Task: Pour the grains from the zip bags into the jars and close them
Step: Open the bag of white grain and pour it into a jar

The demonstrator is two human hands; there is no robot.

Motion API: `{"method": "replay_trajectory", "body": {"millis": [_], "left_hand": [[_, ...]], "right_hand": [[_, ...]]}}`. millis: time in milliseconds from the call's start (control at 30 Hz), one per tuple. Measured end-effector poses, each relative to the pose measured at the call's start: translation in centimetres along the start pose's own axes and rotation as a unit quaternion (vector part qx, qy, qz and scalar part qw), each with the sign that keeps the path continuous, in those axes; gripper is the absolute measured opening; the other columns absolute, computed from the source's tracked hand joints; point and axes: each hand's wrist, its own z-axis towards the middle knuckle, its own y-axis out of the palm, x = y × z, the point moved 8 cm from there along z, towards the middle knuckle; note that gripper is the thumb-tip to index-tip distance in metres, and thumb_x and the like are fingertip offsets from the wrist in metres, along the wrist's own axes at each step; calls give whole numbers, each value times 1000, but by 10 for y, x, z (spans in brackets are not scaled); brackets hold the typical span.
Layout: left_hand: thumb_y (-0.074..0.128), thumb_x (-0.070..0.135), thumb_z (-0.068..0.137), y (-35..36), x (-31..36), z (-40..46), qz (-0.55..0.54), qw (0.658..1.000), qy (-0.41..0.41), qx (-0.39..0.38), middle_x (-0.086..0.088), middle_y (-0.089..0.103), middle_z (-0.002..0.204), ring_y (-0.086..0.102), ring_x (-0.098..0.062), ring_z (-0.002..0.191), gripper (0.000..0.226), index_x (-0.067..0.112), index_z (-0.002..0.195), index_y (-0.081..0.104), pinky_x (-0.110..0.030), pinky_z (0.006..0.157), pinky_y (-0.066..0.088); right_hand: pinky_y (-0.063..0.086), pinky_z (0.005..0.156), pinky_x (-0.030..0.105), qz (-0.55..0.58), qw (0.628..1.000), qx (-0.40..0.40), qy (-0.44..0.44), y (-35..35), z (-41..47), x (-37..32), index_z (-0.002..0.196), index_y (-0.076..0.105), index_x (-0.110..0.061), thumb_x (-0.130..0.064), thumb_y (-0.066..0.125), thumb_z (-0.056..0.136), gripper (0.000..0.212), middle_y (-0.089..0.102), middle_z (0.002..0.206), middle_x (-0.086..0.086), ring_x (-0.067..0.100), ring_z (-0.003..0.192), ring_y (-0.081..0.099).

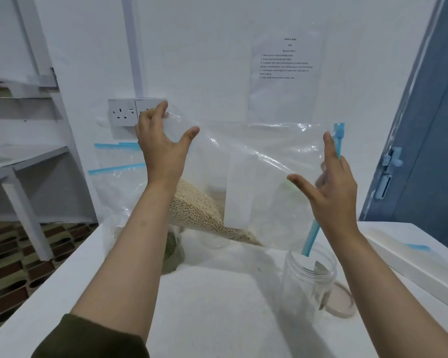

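Above the open clear plastic jar (309,277), both hands' grips pinch the large clear zip bag (256,182), left hand (161,140) raising its corner, right hand (334,182) steering its blue-zip mouth downward

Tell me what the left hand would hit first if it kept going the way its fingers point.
Probably the white double wall socket right behind the left hand, though depth is unclear.

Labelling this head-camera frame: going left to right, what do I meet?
Shelf → socket → left hand → grains → jar → right hand → door.
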Motion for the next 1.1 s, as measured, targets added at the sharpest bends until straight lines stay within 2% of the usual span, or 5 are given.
{"method": "replay_trajectory", "body": {"millis": [200, 300, 600, 1000, 1100], "left_hand": [[77, 44, 79, 7, 13, 2, 2, 1000, 16, -4, -5, 48, 125, 34, -5, 111, 73, 14, 139, 49, -20, 103, 31], [77, 45, 79, 10, 18, 4, 3, 1000, 22, -11, -4, 49, 124, 34, -4, 110, 73, 14, 139, 49, -9, 98, 26], [76, 47, 77, 17, 34, 14, -10, 999, 42, -21, -2, 50, 121, 38, -10, 113, 74, 13, 138, 51, -27, 104, 34], [78, 45, 76, 23, 50, 16, -27, 997, 55, -37, 9, 45, 116, 38, -8, 115, 71, 17, 137, 52, -32, 104, 37], [78, 44, 77, 24, 54, 16, -28, 997, 61, -38, 9, 45, 115, 37, -7, 112, 71, 16, 137, 53, -26, 102, 36]], "right_hand": [[36, 74, 2, 0, 1000, 12, 14, -7, -7, 4, 157, 18, -30, -56, 66, 82, 93, 40, 88, 4, 14, 67, 40], [36, 74, 2, 4, 1000, 17, 22, -10, -8, 5, 157, 17, -32, -56, 66, 82, 93, 39, 88, 2, 13, 67, 40], [39, 69, 9, 8, 999, 20, 43, -19, -12, 9, 157, 11, -38, -58, 68, 80, 98, 37, 92, -1, 6, 69, 40], [36, 69, 3, 2, 998, 35, 59, -30, -22, 8, 159, 11, -32, -57, 67, 81, 99, 40, 94, 4, -1, 72, 41], [36, 70, 2, -1, 997, 37, 63, -33, -24, 7, 159, 11, -30, -53, 69, 82, 99, 40, 94, 5, -4, 71, 41]]}}
